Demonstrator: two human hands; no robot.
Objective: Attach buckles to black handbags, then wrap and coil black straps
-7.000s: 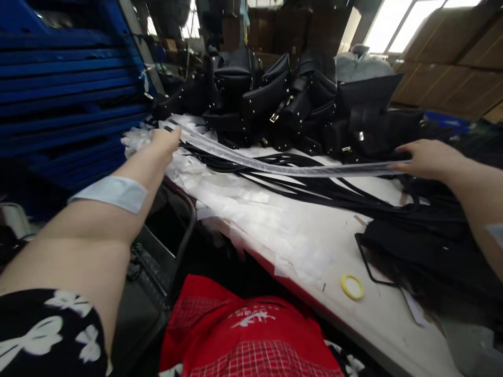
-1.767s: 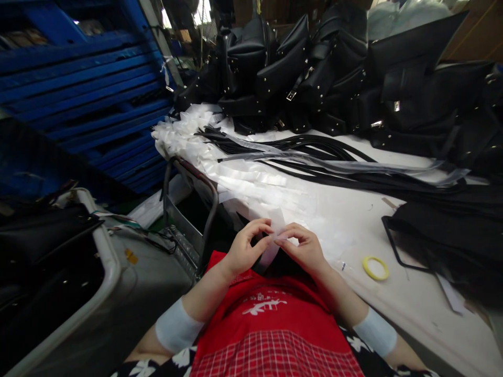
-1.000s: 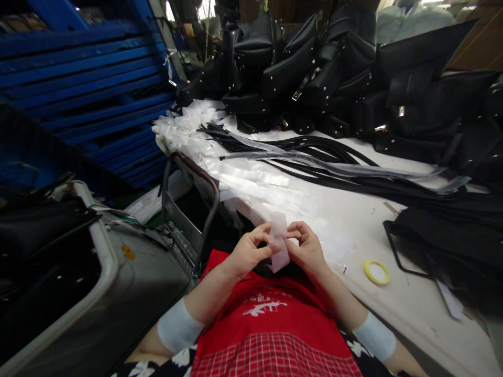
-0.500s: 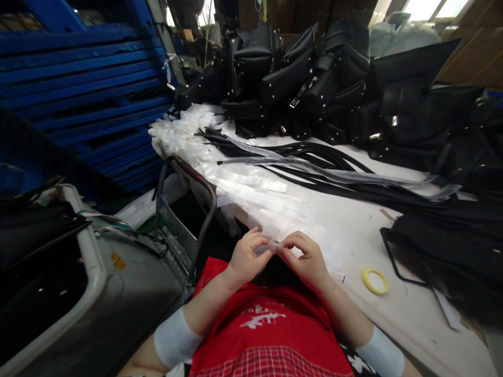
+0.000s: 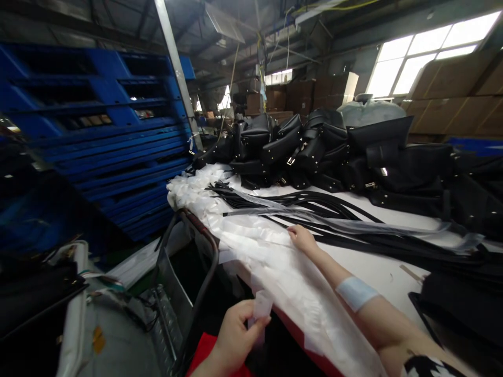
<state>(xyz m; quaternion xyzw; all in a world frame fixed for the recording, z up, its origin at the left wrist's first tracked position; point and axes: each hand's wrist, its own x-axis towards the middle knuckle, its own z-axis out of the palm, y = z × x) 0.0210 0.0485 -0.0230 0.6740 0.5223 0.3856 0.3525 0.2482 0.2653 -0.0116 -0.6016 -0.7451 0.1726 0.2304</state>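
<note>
My left hand is low near my lap, its fingers pinched on a small clear plastic piece. My right hand reaches out over the white table. Its fingers curl down at the near edge of a bundle of long black straps, some in clear sleeves. I cannot see if it holds anything. A row of clear plastic pieces lies overlapped along the table's near edge, just left of that hand.
A heap of black leather bags fills the back of the table. Blue pallets stand stacked at left. A metal cart frame sits beside the table edge. A white bin is at lower left.
My hands were together at my lap on one plastic piece. Now my right hand has reached forward to the straps while my left keeps the piece. The view has tilted upward.
</note>
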